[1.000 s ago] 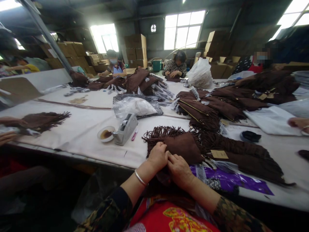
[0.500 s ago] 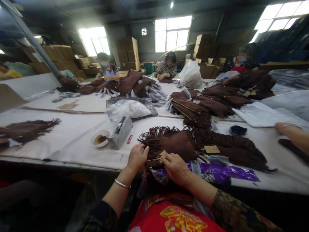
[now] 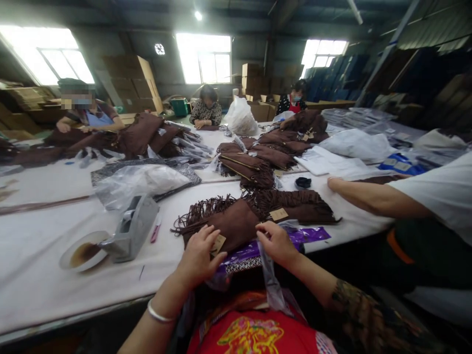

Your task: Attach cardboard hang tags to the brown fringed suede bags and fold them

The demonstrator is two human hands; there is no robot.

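Note:
A dark brown fringed bag (image 3: 236,221) lies on the table right before me, its fringe toward the far side. My left hand (image 3: 199,255) rests on its near left part with the fingers spread. A tan paper tag (image 3: 218,244) shows beside those fingers. At the bag's right end, my right hand (image 3: 278,243) has thumb and fingertips pinched together. From that pinch a clear plastic strip (image 3: 272,282) hangs over the table edge. Beneath the bag lies shiny purple plastic (image 3: 313,235). Another brown fringed bag (image 3: 304,204) with a tan tag (image 3: 279,214) lies just beyond.
A grey tape dispenser (image 3: 134,228), a bowl of brown liquid (image 3: 83,250) and a pink cutter (image 3: 156,231) stand to the left. Brown bags (image 3: 254,164) are heaped farther back. A co-worker's arm (image 3: 376,196) reaches in from the right. Several people sit across the table.
My view has swung to the right. My left hand has opened out flat on the bag; my right hand has left the tag and moved to the bag's right end, pinching there.

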